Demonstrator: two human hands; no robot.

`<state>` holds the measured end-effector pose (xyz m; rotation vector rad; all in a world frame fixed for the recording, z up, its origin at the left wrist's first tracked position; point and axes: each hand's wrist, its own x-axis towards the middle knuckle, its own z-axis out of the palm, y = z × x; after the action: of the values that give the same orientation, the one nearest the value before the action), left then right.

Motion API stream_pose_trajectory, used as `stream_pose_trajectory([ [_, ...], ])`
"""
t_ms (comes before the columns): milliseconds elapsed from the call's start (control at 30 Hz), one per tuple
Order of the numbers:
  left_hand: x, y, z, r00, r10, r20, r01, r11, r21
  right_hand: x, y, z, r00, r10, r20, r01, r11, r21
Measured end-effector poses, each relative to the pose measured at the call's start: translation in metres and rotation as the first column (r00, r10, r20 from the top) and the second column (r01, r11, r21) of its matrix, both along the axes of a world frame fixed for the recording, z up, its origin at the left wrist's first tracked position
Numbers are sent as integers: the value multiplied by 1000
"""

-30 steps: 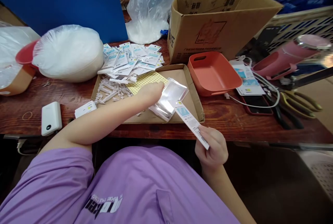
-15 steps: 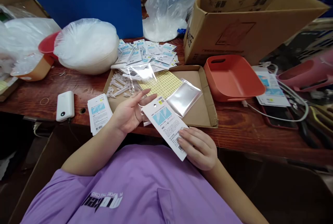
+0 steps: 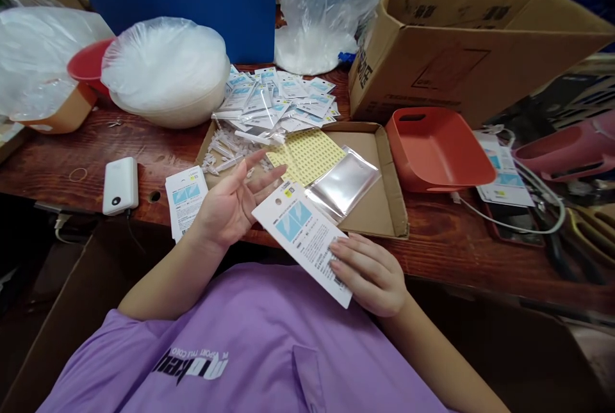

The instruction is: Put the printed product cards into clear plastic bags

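My right hand (image 3: 369, 275) grips the lower end of a white printed card (image 3: 302, 237) with a blue picture, held tilted over the table's front edge. My left hand (image 3: 225, 205) is palm up beside the card's top end, fingers spread, pinching a thin clear sleeve (image 3: 262, 112) that is hard to see and stands up over the pile of packs. Behind lies a flat cardboard tray (image 3: 394, 208) with a yellow sticker sheet (image 3: 307, 153), a stack of clear sleeves (image 3: 346, 182) and small white plastic parts (image 3: 225, 150).
A pile of finished packs (image 3: 293, 93) lies behind the tray. A second card (image 3: 185, 198) and a white power bank (image 3: 120, 186) lie at the left. An orange basket (image 3: 437, 150), a big cardboard box (image 3: 456, 54) and cables (image 3: 519, 227) are at the right; a bagged white bowl (image 3: 168, 70) is at the back left.
My left hand left the tray's sleeve stack with one clear sleeve and came back beside the card. My right hand turned the card face up and drew it closer to my body.
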<state>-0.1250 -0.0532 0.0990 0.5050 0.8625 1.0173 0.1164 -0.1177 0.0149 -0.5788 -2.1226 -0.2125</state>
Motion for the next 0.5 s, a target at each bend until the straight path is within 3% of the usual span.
stream_pose_trajectory([
  [267, -1, -5, 1, 999, 28, -29, -28, 1000, 14, -9, 8, -2, 999, -19, 35, 17, 999, 47],
  [500, 0, -7, -2, 993, 68, -99, -65, 997, 38, -18, 8, -1, 991, -107, 78, 100, 991, 88],
])
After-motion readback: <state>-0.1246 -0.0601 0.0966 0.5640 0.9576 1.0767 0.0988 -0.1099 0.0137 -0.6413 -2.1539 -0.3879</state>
